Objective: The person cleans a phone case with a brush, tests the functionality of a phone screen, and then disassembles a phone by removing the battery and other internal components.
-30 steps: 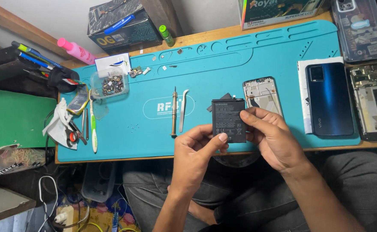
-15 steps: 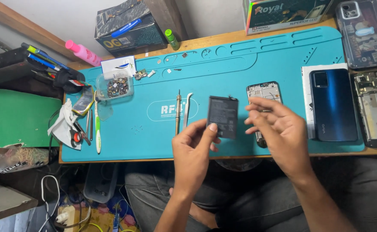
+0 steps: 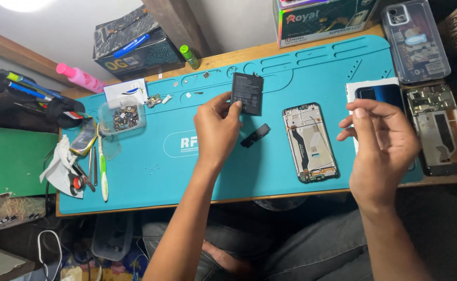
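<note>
The left hand (image 3: 217,125) pinches the black battery (image 3: 247,92) by one edge, above the teal surface (image 3: 197,171). So thin a grip could let it drop onto the small black part (image 3: 255,135) below. The right hand (image 3: 383,148) seems loosely curled, probably empty.

The left hand (image 3: 217,127) is up and forward, well away from the body. Its back faces the camera. The thumb and first fingers (image 3: 234,106) are pinched together at the far tip of the hand. The left arm runs long and straight from the bottom edge up to the wrist.

The right hand (image 3: 383,148) is off to the side, well apart from the left hand and a bit nearer the body. Its back faces up too. The fingers (image 3: 361,112) curl in, with the thumb tucked close to them. The right arm comes in from the bottom corner, and the wrist is bent a little.
</note>
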